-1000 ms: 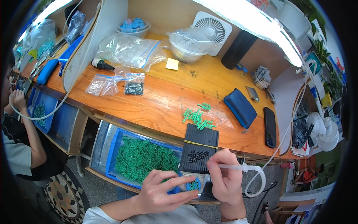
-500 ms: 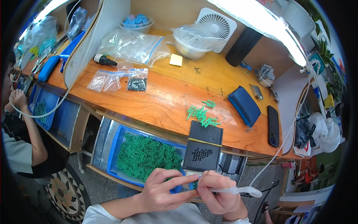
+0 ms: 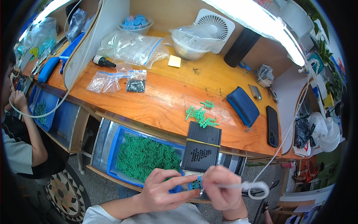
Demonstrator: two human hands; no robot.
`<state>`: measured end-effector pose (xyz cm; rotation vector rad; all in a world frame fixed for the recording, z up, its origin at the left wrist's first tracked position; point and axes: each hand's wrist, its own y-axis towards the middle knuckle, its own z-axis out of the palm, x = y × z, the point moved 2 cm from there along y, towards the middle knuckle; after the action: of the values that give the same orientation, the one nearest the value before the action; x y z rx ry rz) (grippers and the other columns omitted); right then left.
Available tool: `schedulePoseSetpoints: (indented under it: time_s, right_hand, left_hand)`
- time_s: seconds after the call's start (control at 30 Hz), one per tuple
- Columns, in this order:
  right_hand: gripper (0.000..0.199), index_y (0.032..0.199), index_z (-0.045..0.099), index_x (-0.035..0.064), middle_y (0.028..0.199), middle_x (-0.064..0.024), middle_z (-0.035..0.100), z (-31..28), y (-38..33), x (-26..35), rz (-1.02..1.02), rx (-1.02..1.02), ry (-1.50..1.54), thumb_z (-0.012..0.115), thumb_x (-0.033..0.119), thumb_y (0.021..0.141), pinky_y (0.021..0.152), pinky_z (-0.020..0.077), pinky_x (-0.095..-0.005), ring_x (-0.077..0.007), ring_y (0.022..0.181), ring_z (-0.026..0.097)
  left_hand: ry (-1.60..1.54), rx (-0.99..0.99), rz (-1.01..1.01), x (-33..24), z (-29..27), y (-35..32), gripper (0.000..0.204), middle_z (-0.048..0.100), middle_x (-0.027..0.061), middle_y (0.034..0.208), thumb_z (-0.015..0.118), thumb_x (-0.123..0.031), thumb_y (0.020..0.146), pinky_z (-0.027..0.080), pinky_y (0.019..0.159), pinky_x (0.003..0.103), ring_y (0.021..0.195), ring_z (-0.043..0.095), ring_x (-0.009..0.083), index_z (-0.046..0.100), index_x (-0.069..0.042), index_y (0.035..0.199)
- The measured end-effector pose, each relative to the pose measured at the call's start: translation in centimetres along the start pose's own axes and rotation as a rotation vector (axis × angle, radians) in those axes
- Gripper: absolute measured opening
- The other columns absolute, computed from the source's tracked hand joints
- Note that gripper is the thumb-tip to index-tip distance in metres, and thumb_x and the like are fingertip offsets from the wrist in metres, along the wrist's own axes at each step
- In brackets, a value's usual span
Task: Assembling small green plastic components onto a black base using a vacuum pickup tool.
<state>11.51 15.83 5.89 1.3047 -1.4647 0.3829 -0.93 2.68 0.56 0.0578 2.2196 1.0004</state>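
"Where is the blue-green piece [image 3: 195,183]?"

"At six o'clock, between spread fingertips of the left hand [image 3: 162,186]; gripping cannot be told. The right hand [image 3: 222,190], at its three o'clock, is clamped on a tube [image 3: 245,186]."

"Beyond?"

"Block [image 3: 201,146] at its twelve; tray [image 3: 112,153] of green parts [image 3: 145,156], ten."

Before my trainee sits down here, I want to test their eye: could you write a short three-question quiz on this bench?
1. True or false: the black smartphone lies to the right of the navy pouch.
2. Which of the wearer's hands grips the white tube: left or right?
3. Fill in the colour: the blue tray holds a heap of ____ pieces.

Key: 1. True. 2. The right hand. 3. Green.
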Motion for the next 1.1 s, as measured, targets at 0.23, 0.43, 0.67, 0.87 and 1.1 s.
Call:
schedulePoseSetpoints:
  time_s: [0.23, 0.43, 0.67, 0.87, 1.1]
  right_hand:
    - [0.016, 0.102, 0.057, -0.0022, 0.079, -0.0089, 0.056, -1.0, 1.0, -1.6, 0.135, -0.302, -0.153, 0.06, -0.012, 0.09, 0.054, 0.0378, -0.0279, -0.0133, 0.063, 0.049]
    - [0.013, 0.103, 0.058, -0.0007, 0.077, -0.007, 0.052, -0.9, 1.8, -1.4, 0.148, -0.22, -0.169, 0.061, -0.007, 0.093, 0.05, 0.0348, -0.0253, -0.0101, 0.06, 0.045]
    - [0.012, 0.105, 0.057, -0.0017, 0.085, -0.0067, 0.055, -0.7, 2.6, -0.5, 0.162, -0.114, -0.194, 0.058, -0.008, 0.094, 0.056, 0.0352, -0.0228, -0.0087, 0.068, 0.047]
    - [0.019, 0.106, 0.056, -0.0013, 0.081, -0.0095, 0.055, -0.7, 1.6, -0.5, 0.028, -0.168, -0.222, 0.059, -0.012, 0.09, 0.055, 0.039, -0.0266, -0.0141, 0.064, 0.05]
    - [0.015, 0.11, 0.04, 0.0006, 0.09, -0.0129, 0.045, 0.9, -2.5, 0.4, 0.112, -0.32, 0.196, 0.045, -0.006, 0.099, 0.052, 0.0552, -0.0335, -0.0163, 0.069, 0.052]
  left_hand:
    - [-0.004, 0.004, -0.023, -0.1, 0.0, -0.1, 0.029, 0.071, -0.0073, 0.119, 0.085, -0.022, 0.068, 0.041, 0.068, 0.027, 0.086, 0.059, 0.0138, 0.08, -0.03, 0.095]
    - [-0.016, 0.018, -0.027, -0.1, -0.1, 0.0, 0.032, 0.071, -0.0077, 0.119, 0.085, -0.021, 0.067, 0.041, 0.069, 0.028, 0.086, 0.059, 0.0136, 0.08, -0.031, 0.097]
    - [0.018, 0.011, -0.017, -0.3, 0.0, -0.1, 0.031, 0.07, -0.0077, 0.119, 0.084, -0.022, 0.068, 0.041, 0.071, 0.028, 0.086, 0.059, 0.0133, 0.08, -0.032, 0.097]
    - [0.14, -0.053, -0.008, -1.0, -0.2, -0.2, 0.032, 0.069, -0.0094, 0.106, 0.089, -0.028, 0.062, 0.041, 0.073, 0.028, 0.088, 0.053, 0.0165, 0.081, -0.033, 0.092]
    - [0.139, -0.052, 0.018, -0.7, -0.1, -0.4, 0.032, 0.069, -0.0116, 0.107, 0.087, -0.026, 0.065, 0.04, 0.073, 0.028, 0.089, 0.056, 0.0124, 0.08, -0.034, 0.095]
